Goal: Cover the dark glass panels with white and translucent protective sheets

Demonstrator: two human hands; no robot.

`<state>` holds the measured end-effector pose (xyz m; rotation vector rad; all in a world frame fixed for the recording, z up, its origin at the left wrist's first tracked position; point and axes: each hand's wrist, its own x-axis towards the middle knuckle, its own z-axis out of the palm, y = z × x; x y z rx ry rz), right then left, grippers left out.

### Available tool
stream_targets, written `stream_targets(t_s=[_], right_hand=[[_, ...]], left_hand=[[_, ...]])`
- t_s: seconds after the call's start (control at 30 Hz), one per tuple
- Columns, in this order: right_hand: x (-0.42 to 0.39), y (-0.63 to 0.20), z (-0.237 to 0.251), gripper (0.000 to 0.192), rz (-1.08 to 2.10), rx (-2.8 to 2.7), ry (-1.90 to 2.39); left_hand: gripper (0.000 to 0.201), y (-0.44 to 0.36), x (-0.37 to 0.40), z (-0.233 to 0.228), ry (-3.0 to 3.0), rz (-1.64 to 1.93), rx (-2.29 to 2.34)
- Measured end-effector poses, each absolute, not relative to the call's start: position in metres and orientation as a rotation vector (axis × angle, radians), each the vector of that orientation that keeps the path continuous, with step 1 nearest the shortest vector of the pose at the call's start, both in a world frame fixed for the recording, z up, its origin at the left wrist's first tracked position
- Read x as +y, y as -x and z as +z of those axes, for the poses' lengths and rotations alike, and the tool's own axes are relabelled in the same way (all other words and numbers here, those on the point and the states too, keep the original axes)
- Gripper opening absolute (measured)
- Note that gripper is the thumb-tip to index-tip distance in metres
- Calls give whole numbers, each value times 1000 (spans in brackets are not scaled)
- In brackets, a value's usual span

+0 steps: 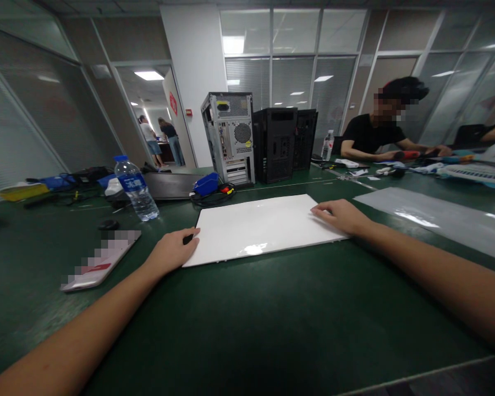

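Note:
A glossy white rectangular panel [253, 228] lies low over the green table in front of me, its near edge showing a thin rim with small tabs. My left hand [176, 248] grips the panel's left end, thumb on the top face, other fingers mostly hidden at the edge. On the opposite end, my right hand [341, 215] holds the panel with thumb and fingers at its right edge; some fingertips rest over the top. Whether the panel touches the table all along I cannot tell. Left of my left hand lies a phone [103, 264].
A water bottle [136, 187] and a dark round cap [108, 224] stand left on the green table [247, 330]. Computer cases [230, 137] rise behind the panel, with cables and a blue connector [206, 184]. A translucent sheet [433, 212] lies right; a co-worker [375, 129] sits beyond.

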<state>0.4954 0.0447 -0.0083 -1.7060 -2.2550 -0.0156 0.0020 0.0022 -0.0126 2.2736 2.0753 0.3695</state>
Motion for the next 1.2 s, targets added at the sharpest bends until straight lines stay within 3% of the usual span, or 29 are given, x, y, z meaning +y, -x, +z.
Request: stream_targets(t_s=[0.27,0.47,0.9,1.2], right_hand=[[50,-504,-11,54,53,-2251,1710],[56,-516,-14,49,-107,-1979,2039],[63,-518,-12,46,-100,-1874,2031],[68,-591,-9,53,-305,-1738,2307]], left_hand=[[56,-3,2,-14,-2304,370,2081],[57,-1,4,-17,-2341,350,2064],[56,1,3,-13,-2329,343,2078],[57,0,3,-12,-2317,361,2084]])
